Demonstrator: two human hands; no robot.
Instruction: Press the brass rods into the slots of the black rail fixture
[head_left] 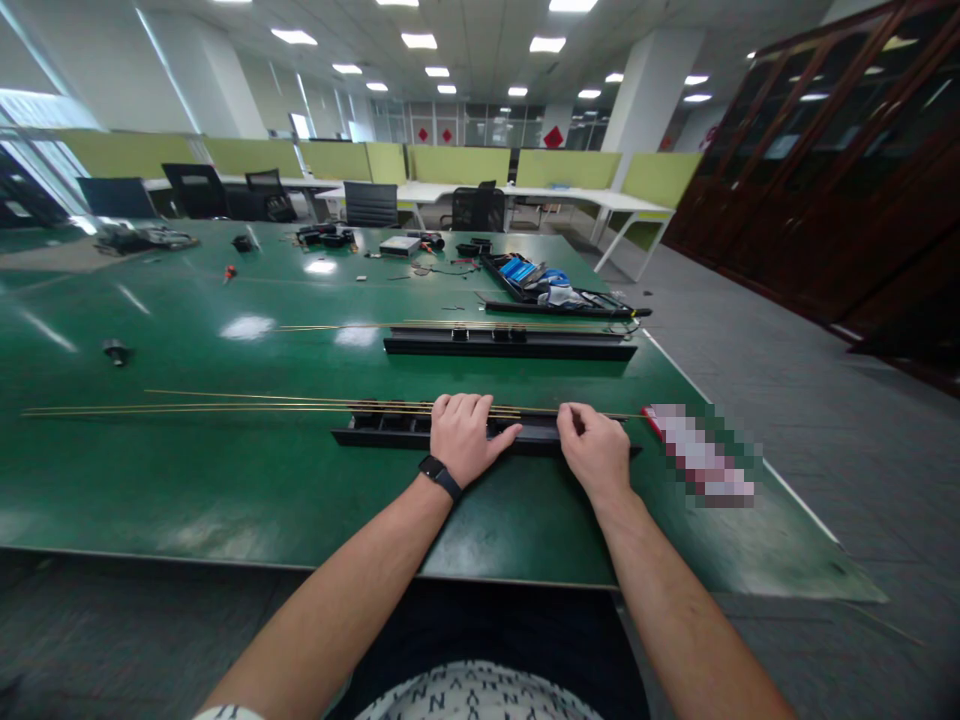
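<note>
A long black rail (397,438) with an open channel lies crosswise on the table before me. Several thin golden rods (247,407) run along it and stick out far past its left end. My left hand (465,432) grips the rail near its middle, fingers bent over the far side and thumb pointing right along it. Farther right, my right hand (596,445) has thumb and forefinger pinched on a thin golden rod at the rail. A rod end shows beyond that hand on the right. The fingers partly hide the pinch point.
Behind lies a second black rail (510,347) with golden rods. A red-edged packet (697,450), blurred out, is near the right table edge. Farther back are a black tray (525,285) with blue items, a white box (400,246) and a small dark part (115,351).
</note>
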